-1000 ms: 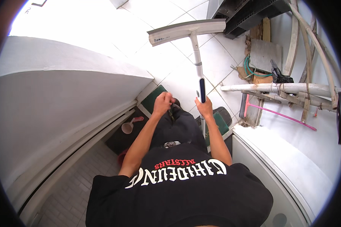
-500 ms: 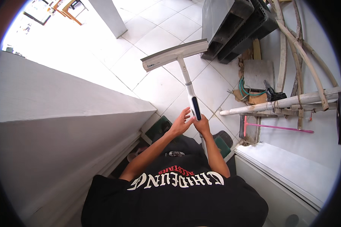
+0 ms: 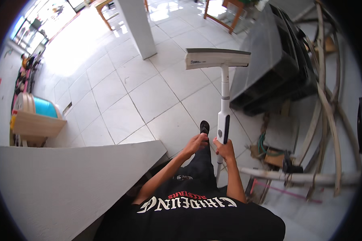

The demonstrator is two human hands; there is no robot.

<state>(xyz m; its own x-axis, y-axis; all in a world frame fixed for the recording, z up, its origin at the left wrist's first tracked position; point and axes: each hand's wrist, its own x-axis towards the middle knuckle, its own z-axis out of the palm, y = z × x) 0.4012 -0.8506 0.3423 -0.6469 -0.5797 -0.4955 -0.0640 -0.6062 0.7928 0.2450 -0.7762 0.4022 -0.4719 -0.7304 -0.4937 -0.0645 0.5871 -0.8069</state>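
Observation:
My right hand (image 3: 225, 151) is closed around the white handle of a long squeegee (image 3: 224, 96), just below a grip section with a dark panel and a grey button. The squeegee is held with its wide white head (image 3: 217, 60) pointing away from me, a grey rubber strip along the far edge. Below my fist, the thin lower pole runs down beside my leg. My left hand (image 3: 197, 144) hovers left of the handle, not touching it, its fingers loosely bent and holding nothing. My foot in a dark sandal shows just beyond it.
A low white wall (image 3: 80, 172) borders me on the left. Large black plastic pallets (image 3: 269, 60) lean at the right, beside wooden poles (image 3: 323, 100) and a pink-handled tool (image 3: 287, 191). A white pillar (image 3: 136, 30) rises ahead from the tiled floor (image 3: 148, 92). A wooden cabinet (image 3: 40, 125) stands far left.
I have stepped forward, past the wall's corner. The squeegee has swung right and points straighter ahead. My left hand has drawn away from the handle; my right hand keeps its hold.

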